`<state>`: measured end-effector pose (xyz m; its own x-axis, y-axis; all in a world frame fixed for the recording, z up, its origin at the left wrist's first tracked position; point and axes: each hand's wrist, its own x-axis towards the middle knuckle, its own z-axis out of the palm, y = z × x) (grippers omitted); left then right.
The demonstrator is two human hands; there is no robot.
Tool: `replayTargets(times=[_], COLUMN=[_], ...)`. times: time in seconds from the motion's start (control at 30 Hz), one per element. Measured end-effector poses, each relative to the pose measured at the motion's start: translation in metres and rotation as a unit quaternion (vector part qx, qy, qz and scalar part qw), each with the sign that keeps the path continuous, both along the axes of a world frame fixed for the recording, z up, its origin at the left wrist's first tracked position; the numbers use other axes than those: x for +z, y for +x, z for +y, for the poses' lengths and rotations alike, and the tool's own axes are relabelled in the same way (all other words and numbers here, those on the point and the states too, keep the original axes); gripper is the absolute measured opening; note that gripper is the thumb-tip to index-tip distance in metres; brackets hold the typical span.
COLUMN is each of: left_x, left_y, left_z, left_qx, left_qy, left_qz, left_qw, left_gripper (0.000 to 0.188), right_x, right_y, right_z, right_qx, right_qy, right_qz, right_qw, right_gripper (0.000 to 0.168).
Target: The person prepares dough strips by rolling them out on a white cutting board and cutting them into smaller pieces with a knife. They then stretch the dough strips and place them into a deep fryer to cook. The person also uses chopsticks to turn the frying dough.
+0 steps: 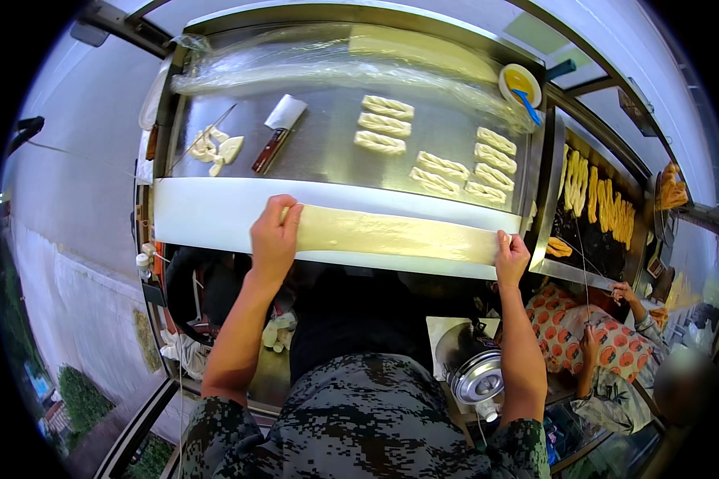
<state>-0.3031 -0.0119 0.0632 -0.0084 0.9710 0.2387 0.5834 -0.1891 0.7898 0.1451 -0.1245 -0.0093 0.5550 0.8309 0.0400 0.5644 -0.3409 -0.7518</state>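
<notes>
A long flat strip of dough (395, 233) stretches between my hands over the white cutting board (210, 209) at the counter's front edge. My left hand (275, 233) pinches its left end between thumb and fingers. Its right end is gripped by my right hand (511, 254), near the board's right end. Beyond the board, paired and twisted dough pieces (383, 124) lie in groups on the metal worktop (323, 149). A cleaver (278, 135) with a brown handle rests to their left. Farther left are dough scraps (215, 146) with a thin rod across them.
Clear plastic film (287, 72) covers a dough slab (419, 51) at the back. A bowl of yellow liquid (518, 84) with a blue brush stands back right. On the right, a co-worker's hands (623, 293) hold long sticks by a fryer (593, 239) with frying dough sticks. A lidded metal pot (476, 377) stands below.
</notes>
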Motion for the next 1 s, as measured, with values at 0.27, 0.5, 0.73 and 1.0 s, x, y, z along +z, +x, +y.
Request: replayTargets(times=[0.27, 0.5, 0.73, 1.0], left_x=[-0.102, -0.11, -0.128, -0.121], left_y=[0.024, 0.048, 0.021, -0.03], left_z=[-0.004, -0.001, -0.001, 0.073], left_qx=[0.023, -0.134, -0.167, 0.019], left_qy=[-0.137, 0.008, -0.015, 0.045], left_qz=[0.257, 0.337, 0.317, 0.199], left_qw=[0.957, 0.932, 0.933, 0.979], left_gripper=[0.044, 0.073, 0.077, 0.057], right_x=[-0.017, -0.032, -0.038, -0.029], right_y=[-0.012, -0.086, -0.019, -0.277], right_z=[-0.013, -0.005, -0.017, 0.049], right_qx=[0.018, 0.252, 0.13, 0.373], right_qy=[-0.018, -0.061, -0.142, -0.024], right_qz=[-0.291, -0.282, -0.358, -0.17], right_qw=[0.956, 0.924, 0.914, 0.912], right_gripper=[0.044, 0.091, 0.102, 0.107])
